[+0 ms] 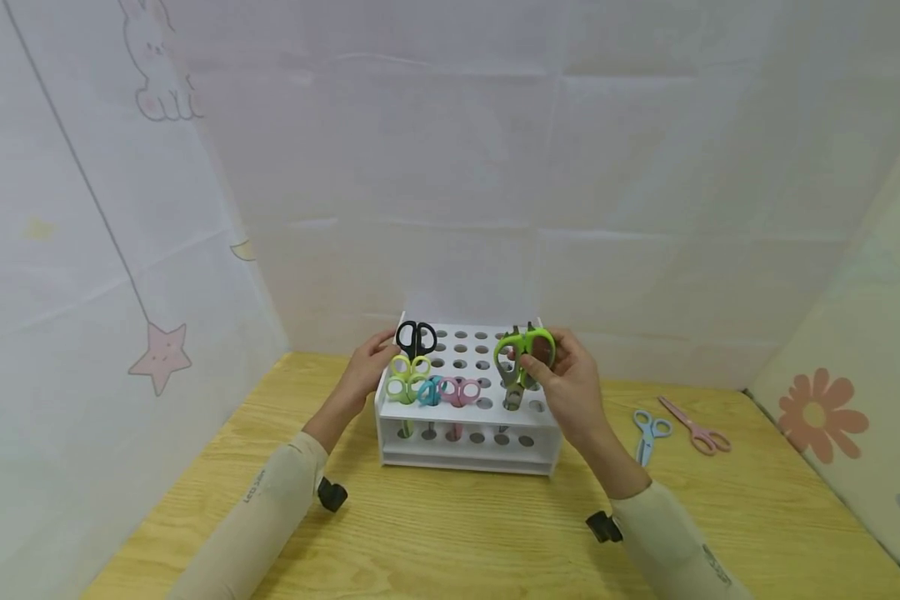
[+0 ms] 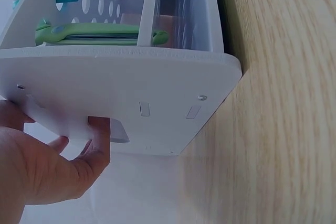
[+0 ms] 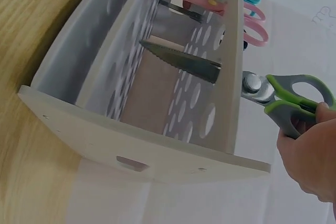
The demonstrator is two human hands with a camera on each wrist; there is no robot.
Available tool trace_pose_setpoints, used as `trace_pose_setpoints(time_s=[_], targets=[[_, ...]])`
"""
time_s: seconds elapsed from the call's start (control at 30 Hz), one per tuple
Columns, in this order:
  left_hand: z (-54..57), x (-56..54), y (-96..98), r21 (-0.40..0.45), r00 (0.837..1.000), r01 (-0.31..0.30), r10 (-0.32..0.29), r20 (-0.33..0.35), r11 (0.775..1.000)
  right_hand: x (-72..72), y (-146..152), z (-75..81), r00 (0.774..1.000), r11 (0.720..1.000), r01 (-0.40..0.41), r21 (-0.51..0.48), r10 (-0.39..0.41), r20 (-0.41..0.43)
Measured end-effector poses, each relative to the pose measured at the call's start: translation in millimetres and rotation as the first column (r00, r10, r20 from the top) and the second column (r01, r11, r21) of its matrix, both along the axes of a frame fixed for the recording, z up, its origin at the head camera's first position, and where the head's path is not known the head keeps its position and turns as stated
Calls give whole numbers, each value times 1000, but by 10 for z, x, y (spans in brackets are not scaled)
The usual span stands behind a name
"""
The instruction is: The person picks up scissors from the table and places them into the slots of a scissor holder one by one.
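A white rack with rows of round holes (image 1: 465, 465) stands on the table. My left hand (image 1: 363, 368) grips its left side, fingers hooked into a cut-out of the side panel (image 2: 121, 85). Green-and-grey scissors (image 3: 252, 82) are in my right hand (image 1: 576, 396), which holds them by the handles. Their blade (image 3: 186, 62) points down through a hole in the top shelf, its tip near the lower shelf. Black scissors (image 1: 416, 343), yellow-green scissors (image 1: 407, 388), teal scissors (image 1: 432, 390) and pink scissors (image 1: 459, 393) stand handles-up at the rack's left.
Light blue scissors (image 1: 648, 433) and another pair of pink scissors (image 1: 697, 428) lie on the wooden table (image 1: 450, 542), right of the rack. A pale cloth wall (image 1: 435, 192) rises behind, with printed cloth on both sides.
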State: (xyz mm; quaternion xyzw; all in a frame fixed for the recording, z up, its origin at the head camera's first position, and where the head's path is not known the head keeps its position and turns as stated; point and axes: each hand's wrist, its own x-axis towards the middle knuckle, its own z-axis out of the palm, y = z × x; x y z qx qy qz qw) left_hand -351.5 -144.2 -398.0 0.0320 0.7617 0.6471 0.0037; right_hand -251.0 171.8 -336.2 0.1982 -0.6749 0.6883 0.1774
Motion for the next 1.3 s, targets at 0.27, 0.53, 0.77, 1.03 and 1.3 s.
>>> trace_pose_setpoints(time_s=[0.27,0.53,0.77,1.03,1.3], targets=[[5,-4,-5,4,1000,4,-4,-2,1000,-43,-29,-74,995,999,20,37,-24,95],[-3,9,-5,1,1000,5,-5,1,1000,-79,-50,-162,989,997,24,71,-34,147],[-5,15,-1,16,1000,10,-10,0,1000,-70,-54,-188,988,997,13,78,-25,154],[-3,31,9,12,1000,10,-10,-14,1000,-55,-48,-149,985,994,16,109,-34,171],[-14,21,5,14,1000,14,-14,-15,1000,-14,61,-72,992,981,74,177,-90,85]])
